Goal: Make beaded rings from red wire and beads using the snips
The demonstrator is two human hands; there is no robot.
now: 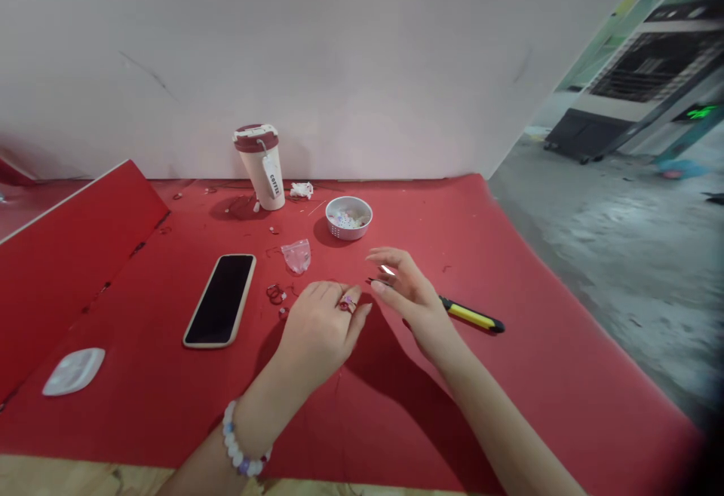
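Observation:
My left hand [320,330] is half curled over the red table, back upward, with the thumb a little apart from the index finger. A small ring with red and purple beads [347,303] sits around a finger. Its other fingertips are hidden. To the right, my right hand [415,307] is held with bent, spread fingers and shows nothing gripped. Behind that hand lies a yellow and black utility knife [473,316], partly covered; a shiny strip shows between the fingers. A pale bead bracelet [236,447] circles my left wrist.
Beyond my hands stands a white bowl [349,228] of small beads. A small zip bag [297,256], a phone [220,300], a coffee cup [265,172], crumpled white paper [302,190], dark thin loops [275,294] and a white dish [74,372] lie leftward. A white panel [362,66] closes the back.

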